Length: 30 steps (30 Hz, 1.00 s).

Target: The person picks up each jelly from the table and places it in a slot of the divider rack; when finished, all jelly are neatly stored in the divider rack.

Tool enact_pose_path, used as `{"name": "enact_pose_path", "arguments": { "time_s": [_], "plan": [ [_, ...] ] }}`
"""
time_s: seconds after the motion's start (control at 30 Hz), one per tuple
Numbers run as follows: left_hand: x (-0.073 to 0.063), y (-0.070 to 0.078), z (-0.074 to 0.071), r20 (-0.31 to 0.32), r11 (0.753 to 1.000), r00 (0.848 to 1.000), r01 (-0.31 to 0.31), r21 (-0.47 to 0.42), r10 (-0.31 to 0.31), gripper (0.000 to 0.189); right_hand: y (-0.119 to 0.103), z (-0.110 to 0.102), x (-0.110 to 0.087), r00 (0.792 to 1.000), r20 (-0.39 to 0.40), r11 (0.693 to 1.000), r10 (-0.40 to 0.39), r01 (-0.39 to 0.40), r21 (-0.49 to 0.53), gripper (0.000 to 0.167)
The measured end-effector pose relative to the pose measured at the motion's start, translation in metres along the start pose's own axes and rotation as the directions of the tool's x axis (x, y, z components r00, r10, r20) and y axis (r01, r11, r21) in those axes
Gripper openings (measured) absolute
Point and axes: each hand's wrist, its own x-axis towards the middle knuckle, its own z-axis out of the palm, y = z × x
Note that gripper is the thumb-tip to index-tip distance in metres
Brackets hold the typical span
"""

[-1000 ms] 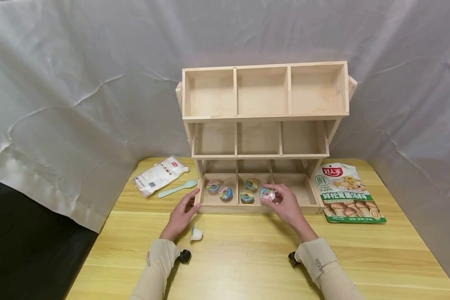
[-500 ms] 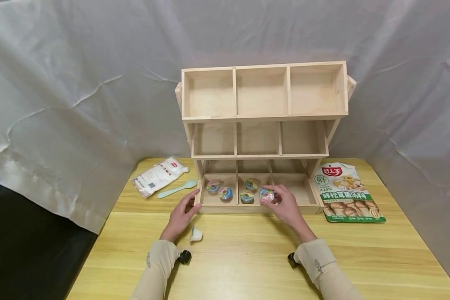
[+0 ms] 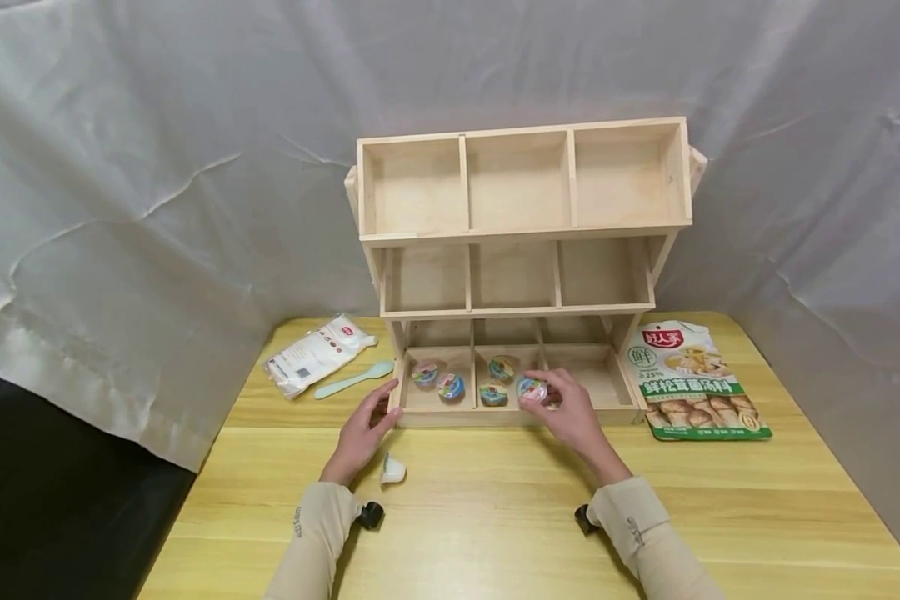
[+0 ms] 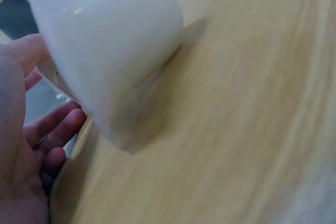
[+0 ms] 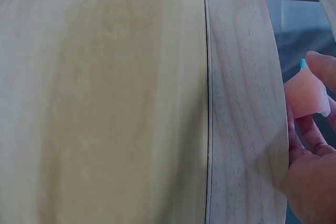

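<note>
1 cup (image 3: 530, 390) is pinched by right fingers (image 3: 547, 377), relaxed left fingers (image 3: 379, 391) touching the rack (image 3: 457, 418).

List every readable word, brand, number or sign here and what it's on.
"好人家": red logo on the pouch.
"鲜": circle on the pouch.
"25%", apparently: below that circle.
"鲜松茸菌汤料": title across the pouch.
Too small or blurred: the pouch's fine print; markings on the white packet, small cups and sleeves.
</note>
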Motion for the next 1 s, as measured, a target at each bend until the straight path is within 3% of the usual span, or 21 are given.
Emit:
{"name": "enact_pose_path", "arguments": {
  "time_s": [0.5,0.73,1.0],
  "plan": [
    [0.003,0.012,-0.001,-0.003,1.000,1.000,-0.024,0.007,0.024,0.055,0.001,-0.002,0.004,0.999,-0.016,0.999,-0.043,0.043,-0.015,0.048],
    [-0.010,0.046,-0.010,0.051,1.000,0.999,-0.008,0.018,0.007,0.056,0.001,-0.002,0.001,1.000,-0.007,0.999,-0.026,0.026,-0.022,0.049],
    [-0.014,0.050,-0.010,0.054,1.000,0.998,0.011,0.016,-0.012,0.056,0.003,0.000,-0.001,1.000,-0.009,1.000,-0.021,0.021,-0.013,0.048]
  ]
}}
